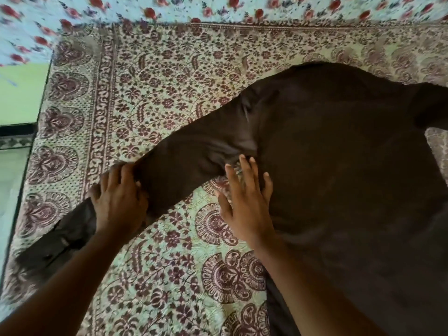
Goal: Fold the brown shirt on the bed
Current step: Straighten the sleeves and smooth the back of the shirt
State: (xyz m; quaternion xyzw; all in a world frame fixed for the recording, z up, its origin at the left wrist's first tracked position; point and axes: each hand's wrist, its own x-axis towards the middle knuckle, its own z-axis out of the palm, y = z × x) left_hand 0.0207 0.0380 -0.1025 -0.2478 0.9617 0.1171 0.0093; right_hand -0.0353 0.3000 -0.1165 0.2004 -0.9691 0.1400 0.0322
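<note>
There is one view only, from a wide-angle camera worn on the person's head. It looks forward and steeply down onto the bed (pixel 101 98), near enough that both forearms run in from the bottom edge and the left hand (pixel 118 200) and right hand (pixel 244 204) sit around mid-frame. The brown shirt (pixel 339 166) fills the right half and runs off the right edge. Straight lines bow toward the corners (the lens is wide). A strip of floor (pixel 19 93) shows at far left.
</note>
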